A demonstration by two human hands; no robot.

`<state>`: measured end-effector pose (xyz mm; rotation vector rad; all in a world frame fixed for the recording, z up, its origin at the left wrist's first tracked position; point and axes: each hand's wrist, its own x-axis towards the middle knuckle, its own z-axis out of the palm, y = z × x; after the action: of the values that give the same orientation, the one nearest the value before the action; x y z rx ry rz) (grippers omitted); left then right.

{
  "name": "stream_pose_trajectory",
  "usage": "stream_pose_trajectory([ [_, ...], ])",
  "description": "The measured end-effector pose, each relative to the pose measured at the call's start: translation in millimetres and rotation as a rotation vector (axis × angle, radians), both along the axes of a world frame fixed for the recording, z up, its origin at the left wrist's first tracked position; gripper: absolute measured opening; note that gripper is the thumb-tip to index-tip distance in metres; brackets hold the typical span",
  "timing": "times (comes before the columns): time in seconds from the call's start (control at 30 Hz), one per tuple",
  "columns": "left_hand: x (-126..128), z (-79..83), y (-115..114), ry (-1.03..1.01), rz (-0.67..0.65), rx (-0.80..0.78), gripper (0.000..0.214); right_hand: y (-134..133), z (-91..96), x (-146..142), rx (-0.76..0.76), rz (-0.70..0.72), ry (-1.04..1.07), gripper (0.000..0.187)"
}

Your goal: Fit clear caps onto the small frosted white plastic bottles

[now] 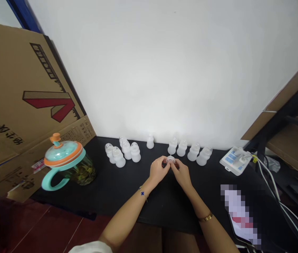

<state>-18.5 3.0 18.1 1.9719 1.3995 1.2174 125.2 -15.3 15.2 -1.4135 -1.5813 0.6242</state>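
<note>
Both hands meet over the middle of the black table. My left hand (158, 169) has its fingers pinched on the near left side of a small white bottle collar (170, 160). From the right, my right hand (181, 172) grips the same collar with thumb and fingers. A small tip seems to stick up from it, too small to make out. Just beyond the hands stands a white baby bottle (173, 146) with a clear top. Farther back, near the wall, is a single baby bottle (150, 142) whose top is hard to make out.
Several capped baby bottles (135, 153) cluster at the left, and others (193, 152) line the right. A teal-handled jug (71, 161) stands far left by a cardboard box (19, 105). A white power strip (234, 161), cables and a phone (241, 218) lie at right.
</note>
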Motion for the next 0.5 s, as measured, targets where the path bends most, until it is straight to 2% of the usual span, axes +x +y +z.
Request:
stream_pose_trajectory([
  [0.5, 0.3, 1.2, -0.9, -0.009, -0.015, -0.001, 0.013, 1.5, -1.0, 0.4, 0.017, -0.008, -0.041, 0.030],
])
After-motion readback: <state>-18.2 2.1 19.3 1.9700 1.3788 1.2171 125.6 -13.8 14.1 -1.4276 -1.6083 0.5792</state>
